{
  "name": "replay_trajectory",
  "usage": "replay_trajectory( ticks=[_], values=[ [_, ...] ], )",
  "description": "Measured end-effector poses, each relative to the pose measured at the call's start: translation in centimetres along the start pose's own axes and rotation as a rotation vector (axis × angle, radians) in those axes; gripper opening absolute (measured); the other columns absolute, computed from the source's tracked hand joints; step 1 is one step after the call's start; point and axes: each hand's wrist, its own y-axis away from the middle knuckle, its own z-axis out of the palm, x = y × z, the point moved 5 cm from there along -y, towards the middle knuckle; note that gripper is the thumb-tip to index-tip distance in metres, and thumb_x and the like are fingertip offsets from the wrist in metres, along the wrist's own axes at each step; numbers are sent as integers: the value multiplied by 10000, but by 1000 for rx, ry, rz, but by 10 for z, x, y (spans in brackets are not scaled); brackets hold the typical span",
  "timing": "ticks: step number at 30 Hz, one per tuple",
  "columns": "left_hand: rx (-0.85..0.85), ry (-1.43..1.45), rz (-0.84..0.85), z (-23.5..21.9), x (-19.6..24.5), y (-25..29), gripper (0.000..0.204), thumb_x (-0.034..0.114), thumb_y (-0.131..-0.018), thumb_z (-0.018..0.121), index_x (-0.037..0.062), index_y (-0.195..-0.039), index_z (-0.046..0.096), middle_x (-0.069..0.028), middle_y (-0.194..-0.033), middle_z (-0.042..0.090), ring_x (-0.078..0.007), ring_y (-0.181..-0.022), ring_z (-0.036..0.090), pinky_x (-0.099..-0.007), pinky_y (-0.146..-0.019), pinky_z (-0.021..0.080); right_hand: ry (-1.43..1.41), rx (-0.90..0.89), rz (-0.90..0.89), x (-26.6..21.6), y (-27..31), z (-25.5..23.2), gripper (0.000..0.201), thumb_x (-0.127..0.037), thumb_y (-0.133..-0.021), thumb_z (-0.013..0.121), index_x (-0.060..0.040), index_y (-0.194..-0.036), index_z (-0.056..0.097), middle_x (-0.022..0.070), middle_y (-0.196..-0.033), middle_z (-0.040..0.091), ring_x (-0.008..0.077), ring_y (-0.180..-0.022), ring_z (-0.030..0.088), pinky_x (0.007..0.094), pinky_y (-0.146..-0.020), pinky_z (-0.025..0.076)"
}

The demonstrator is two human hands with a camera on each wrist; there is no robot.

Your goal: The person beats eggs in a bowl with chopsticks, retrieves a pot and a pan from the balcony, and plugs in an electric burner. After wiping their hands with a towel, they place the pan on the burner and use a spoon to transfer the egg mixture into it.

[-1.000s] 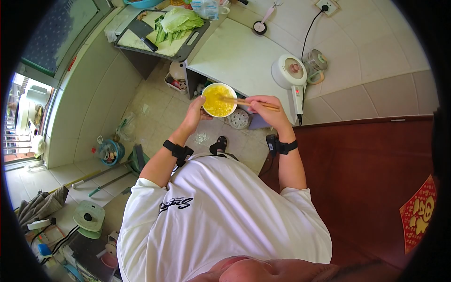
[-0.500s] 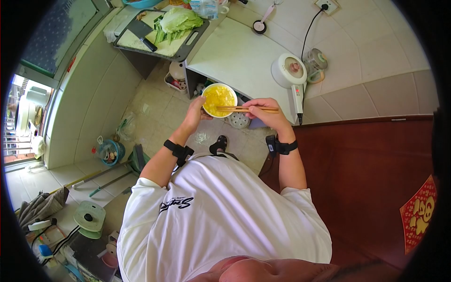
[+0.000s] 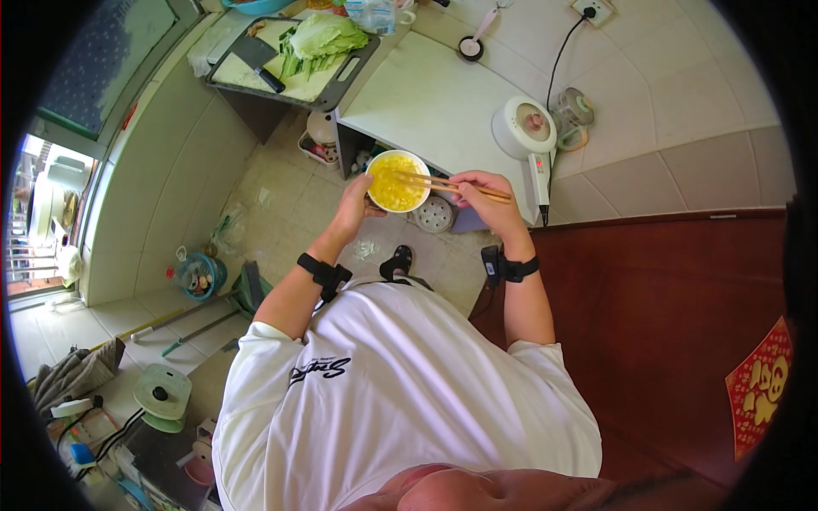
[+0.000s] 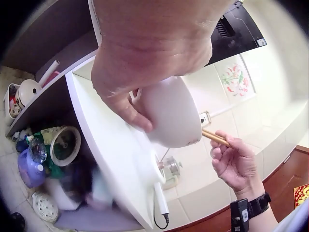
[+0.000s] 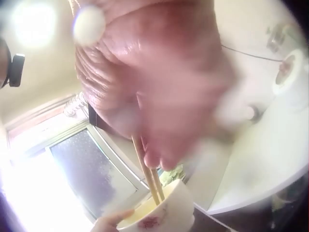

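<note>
Fingers of both hands grip bowl (image 3: 410, 198) and chopsticks (image 3: 445, 185), beside the countertop's edge (image 3: 426, 161).

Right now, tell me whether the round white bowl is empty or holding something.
Holding something: lumpy yellow mixture shows inside the round white bowl, and the slim light-brown chopsticks reach into it.

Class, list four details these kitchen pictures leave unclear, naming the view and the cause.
- Bowl, left wrist view: contents hidden by its wall.
- Right hand, right wrist view: finger placement blurred.
- Blue basin, head view: cut off by top edge.
- Red marks on white handle, head view: too small.
</note>
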Motion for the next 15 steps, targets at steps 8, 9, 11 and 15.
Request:
replay_trajectory(
  ticks=[8,9,11,15],
  values=[
    [-13,-5,19,-2,-2,-2,496,406,-977,368,19,-1266,483,-126,-1132,640,-197,-929,666,-326,-731,557,34,-82,61,-4,2,5,199,-95,-912,572,30,-1042,655,63,-850,674,84,-737,628,212,-676,523],
    [-13,-5,20,-2,-2,-2,496,406,-977,368,19,-1266,483,-126,-1132,640,-197,-929,666,-326,-731,557,65,-160,117,-4,3,9,196,-92,-914,568,30,-1041,654,59,-846,672,82,-734,626,208,-673,521],
    [-10,3,1,-2,-2,-2,495,407,-976,370,21,-1265,483,-123,-1120,644,-196,-923,666,-324,-726,556,33,-82,56,0,-1,5,198,-94,-913,570,30,-1042,655,61,-850,675,85,-735,628,211,-673,522],
    [-13,3,15,-1,0,-1,493,403,-977,365,22,-1266,482,-126,-1116,646,-197,-921,667,-330,-727,556,81,-167,118,1,0,8,199,-88,-923,567,23,-1064,653,76,-920,682,112,-800,650,232,-708,541]
  ],
)
